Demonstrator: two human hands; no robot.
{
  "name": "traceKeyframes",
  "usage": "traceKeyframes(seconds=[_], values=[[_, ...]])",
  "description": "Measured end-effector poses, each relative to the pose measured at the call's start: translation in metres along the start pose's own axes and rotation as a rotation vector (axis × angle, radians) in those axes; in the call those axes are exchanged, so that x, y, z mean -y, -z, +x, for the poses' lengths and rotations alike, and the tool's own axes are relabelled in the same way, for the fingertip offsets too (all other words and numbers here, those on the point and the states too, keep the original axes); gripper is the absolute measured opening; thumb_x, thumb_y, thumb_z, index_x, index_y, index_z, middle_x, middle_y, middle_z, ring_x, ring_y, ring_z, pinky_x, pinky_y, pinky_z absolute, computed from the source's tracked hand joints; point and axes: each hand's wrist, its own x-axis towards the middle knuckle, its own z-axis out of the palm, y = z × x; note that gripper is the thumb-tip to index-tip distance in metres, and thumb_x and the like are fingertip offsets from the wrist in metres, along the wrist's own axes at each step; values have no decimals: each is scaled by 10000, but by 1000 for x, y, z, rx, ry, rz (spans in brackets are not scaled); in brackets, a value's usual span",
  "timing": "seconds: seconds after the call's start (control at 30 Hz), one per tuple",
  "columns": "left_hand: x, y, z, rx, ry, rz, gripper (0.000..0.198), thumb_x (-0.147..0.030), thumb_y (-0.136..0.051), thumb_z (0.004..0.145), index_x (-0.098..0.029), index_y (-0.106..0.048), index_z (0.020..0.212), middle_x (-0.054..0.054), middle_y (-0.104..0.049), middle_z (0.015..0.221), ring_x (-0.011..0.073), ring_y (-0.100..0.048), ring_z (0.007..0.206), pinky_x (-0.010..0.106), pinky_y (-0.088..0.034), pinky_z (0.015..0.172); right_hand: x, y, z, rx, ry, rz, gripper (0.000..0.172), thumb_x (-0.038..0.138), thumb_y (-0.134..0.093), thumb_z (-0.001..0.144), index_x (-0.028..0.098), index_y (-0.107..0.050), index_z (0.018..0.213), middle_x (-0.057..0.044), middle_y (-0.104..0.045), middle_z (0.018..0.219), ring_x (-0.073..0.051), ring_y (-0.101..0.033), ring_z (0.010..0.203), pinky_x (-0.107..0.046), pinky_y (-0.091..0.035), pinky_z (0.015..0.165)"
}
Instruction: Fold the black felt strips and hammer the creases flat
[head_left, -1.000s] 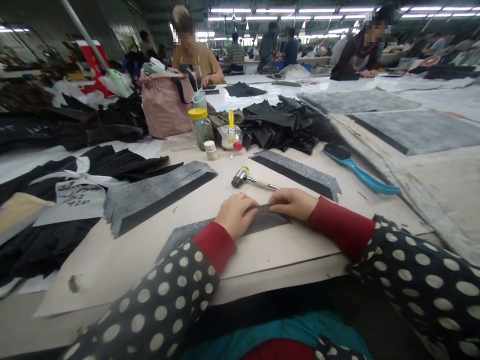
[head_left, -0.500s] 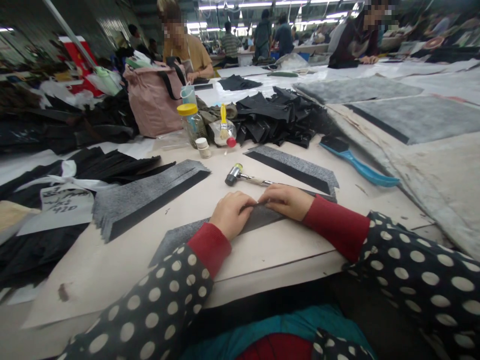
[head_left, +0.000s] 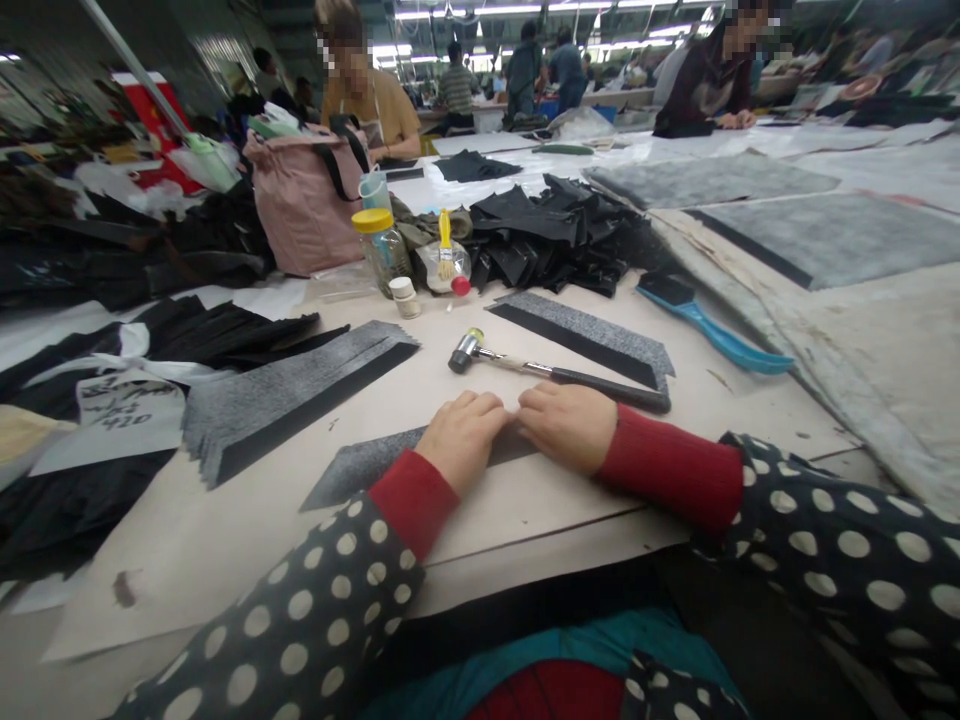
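A grey speckled strip of material [head_left: 360, 468] with an angled left end lies flat on the pale table before me. My left hand [head_left: 461, 435] is closed on its far edge, fingers curled over and tips out of sight. Close beside it, my right hand [head_left: 568, 425] is closed on the same edge, covering the strip's right part. The two hands almost touch. Just beyond them rests a mallet [head_left: 517, 365] with a metal head and dark handle grip, untouched. Behind the mallet lie more grey strips with black borders [head_left: 581, 340].
Fanned grey strips [head_left: 300, 400] and tied black pieces [head_left: 82, 500] lie left. Farther back stand a yellow-lidded jar [head_left: 382, 250], a white bottle [head_left: 405, 297], a yellow brush [head_left: 445, 250] and a pink bag [head_left: 304, 200]. A blue-handled brush [head_left: 720, 335] lies right. Several people work beyond.
My right hand has drawn nearer to me and its fingers have curled in, uncovering the mallet's handle. The strip's left end has shifted slightly away from me.
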Motion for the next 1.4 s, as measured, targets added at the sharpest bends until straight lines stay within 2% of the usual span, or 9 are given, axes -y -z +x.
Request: traceKeyframes(seconds=[0.1,0.23,0.47,0.57,0.7,0.83,1.03,1.23,1.4], values=[[7,-4,0,-58,31,-147,222,-123,-413,823,-189,-596,930,43,-568,910,166,-484,852,308,-418,777,0,-7,-5,-63,-46,-5,280,266,-376,868,128,-612,808,-85,-568,833,-183,-471,776,-294,-367,656],[12,-8,3,-134,49,-287,201,-133,-445,815,-167,-613,918,49,-578,881,162,-505,850,312,-421,799,-13,-14,-19,-127,-74,-8,273,272,-404,859,130,-634,818,-98,-579,849,-192,-469,814,-295,-372,692],[14,-14,5,-160,53,-319,222,-85,-465,779,-175,-639,885,36,-590,860,157,-510,834,298,-420,792,-16,-13,-24,-197,-121,67,219,205,-440,823,131,-646,827,-91,-591,876,-204,-456,852,-322,-345,784],[12,-13,5,-139,46,-259,240,-75,-457,769,-180,-639,883,37,-579,857,160,-501,831,300,-419,789,-10,-10,-18,-168,-137,147,236,116,-440,785,154,-630,920,-70,-594,866,-193,-456,855,-314,-331,799],[9,-9,4,-102,51,-194,221,-108,-440,788,-179,-634,865,43,-563,861,165,-491,829,302,-421,780,-1,-5,-12,-65,-123,213,306,56,-428,749,154,-615,970,-66,-581,887,-175,-467,828,-289,-341,764],[4,-6,3,-79,72,-164,225,-126,-422,809,-185,-630,871,46,-549,871,163,-486,837,299,-424,780,15,-2,-8,-1,-145,52,269,70,-391,794,104,-624,924,-99,-571,826,-197,-472,771,-305,-347,695],[11,-9,2,-98,70,-263,222,-175,-439,832,-197,-630,941,41,-558,863,147,-505,845,287,-424,805,28,-1,-5,-46,-193,-85,257,196,-397,844,110,-628,775,-115,-564,734,-212,-483,696,-318,-329,611],[37,-4,-18,-155,62,-404,209,-154,-476,808,-159,-630,949,47,-590,873,141,-539,853,278,-427,826,26,5,-4,-31,-230,-28,244,241,-429,842,108,-625,781,-112,-572,780,-207,-495,749,-313,-353,694],[41,-1,-24,-148,84,-389,214,-98,-487,772,-172,-637,905,31,-602,869,142,-541,856,287,-424,829,23,1,3,-38,-263,197,211,156,-466,795,104,-605,945,-104,-571,900,-195,-489,857,-297,-359,789]])
